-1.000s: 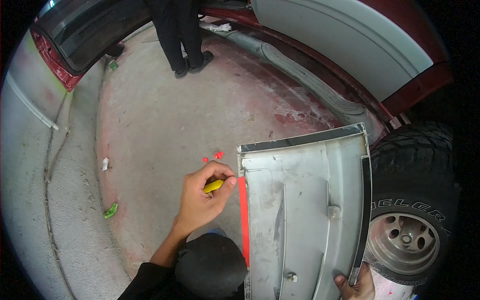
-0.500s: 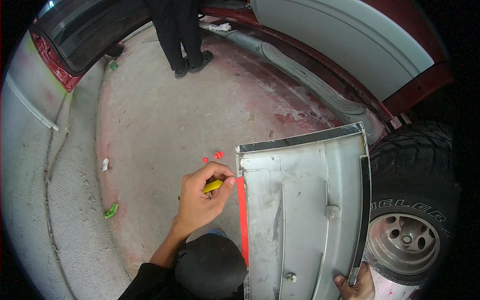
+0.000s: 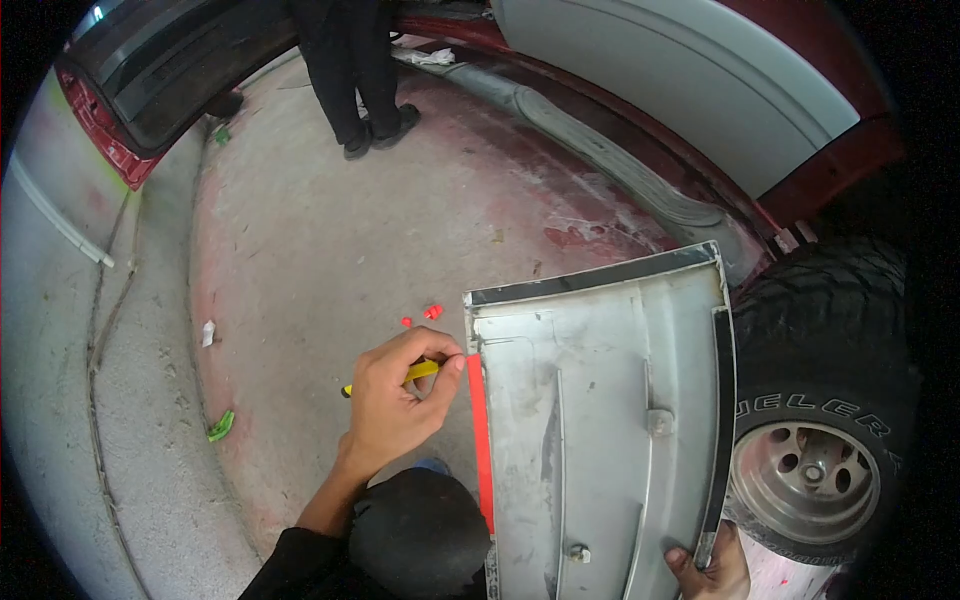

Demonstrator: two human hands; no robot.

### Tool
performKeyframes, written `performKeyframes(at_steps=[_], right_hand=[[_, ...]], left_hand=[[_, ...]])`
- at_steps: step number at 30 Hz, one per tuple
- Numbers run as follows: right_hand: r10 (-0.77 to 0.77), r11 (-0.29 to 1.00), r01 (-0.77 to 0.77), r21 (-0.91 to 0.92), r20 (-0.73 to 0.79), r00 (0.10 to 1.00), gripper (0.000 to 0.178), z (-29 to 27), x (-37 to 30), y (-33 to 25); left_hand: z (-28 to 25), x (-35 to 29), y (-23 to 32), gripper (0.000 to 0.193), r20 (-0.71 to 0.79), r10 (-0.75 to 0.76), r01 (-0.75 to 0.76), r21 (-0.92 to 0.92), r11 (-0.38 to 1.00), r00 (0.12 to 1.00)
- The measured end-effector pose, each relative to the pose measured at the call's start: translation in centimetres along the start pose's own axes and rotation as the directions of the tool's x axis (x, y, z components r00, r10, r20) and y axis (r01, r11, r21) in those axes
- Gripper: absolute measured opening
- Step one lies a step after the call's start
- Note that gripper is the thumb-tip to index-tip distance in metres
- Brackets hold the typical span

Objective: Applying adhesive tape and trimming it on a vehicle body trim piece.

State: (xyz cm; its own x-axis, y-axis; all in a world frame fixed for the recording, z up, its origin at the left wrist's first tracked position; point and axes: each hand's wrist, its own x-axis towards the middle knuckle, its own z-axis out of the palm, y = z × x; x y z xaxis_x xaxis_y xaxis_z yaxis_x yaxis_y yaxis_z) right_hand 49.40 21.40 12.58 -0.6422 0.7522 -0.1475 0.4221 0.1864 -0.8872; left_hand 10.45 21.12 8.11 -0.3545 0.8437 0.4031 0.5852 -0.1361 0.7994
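Observation:
My left hand [image 3: 405, 390] pinches a yellow utility knife [image 3: 421, 371], its dark rear end sticking out to the left; the blade is not visible. The fingertips touch the left edge of a grey curved panel [image 3: 600, 420], at the top of a red strip [image 3: 480, 440] that runs down that edge. Black strips line the panel's top and right edges. My right hand [image 3: 715, 570] grips the panel's lower right edge, thumb on the near face and its other fingers partly hidden behind.
Red scraps [image 3: 432, 312] lie on the concrete floor [image 3: 330, 250]. A large tyre [image 3: 820, 400] stands right of the panel, beside a red vehicle with a grey side step [image 3: 610, 150]. A person in dark trousers [image 3: 350, 70] stands ahead. A rough wall [image 3: 150, 420] runs along the left.
The knife has tilted in my left hand, so more of its rear end shows. The hand stays at the top of the red strip; the whole view has shifted slightly.

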Motion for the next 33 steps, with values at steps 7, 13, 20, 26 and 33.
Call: performKeyframes(at_steps=[7, 13, 20, 26, 33], right_hand=[[-0.007, 1.000, 0.007, -0.002, -0.021, 1.000, 0.034, 0.3, 0.5, -1.0], [-0.034, 0.998, 0.033, -0.051, -0.029, 0.999, 0.037, 0.2, 1.1, -1.8], [0.340, 0.879, -0.378, -0.291, -0.174, 0.924, 0.048, 0.9, 0.5, -3.6], [0.183, 0.941, -0.234, -0.245, -0.212, 0.960, 0.053, 1.2, 0.5, -2.7], [0.449, 0.850, -0.500, -0.163, -0.272, 0.851, 0.055, 1.2, 0.9, -4.6]], left_hand=[[-0.5, 1.1, 0.3, 0.012, 0.032, 0.121, -0.125, 0.224, 0.966, 0.992], [-0.7, 2.3, 0.6, 0.015, 0.156, 0.316, -0.353, 0.420, 0.836, 0.936], [-0.9, 2.6, 0.2, 0.019, 0.326, 0.498, -0.588, 0.565, 0.579, 0.803], [-1.3, 3.0, 0.3, 0.020, 0.387, 0.551, -0.666, 0.545, 0.510, 0.739], [-2.0, 2.1, 0.8, 0.016, 0.455, 0.514, -0.686, 0.446, 0.575, 0.727]])
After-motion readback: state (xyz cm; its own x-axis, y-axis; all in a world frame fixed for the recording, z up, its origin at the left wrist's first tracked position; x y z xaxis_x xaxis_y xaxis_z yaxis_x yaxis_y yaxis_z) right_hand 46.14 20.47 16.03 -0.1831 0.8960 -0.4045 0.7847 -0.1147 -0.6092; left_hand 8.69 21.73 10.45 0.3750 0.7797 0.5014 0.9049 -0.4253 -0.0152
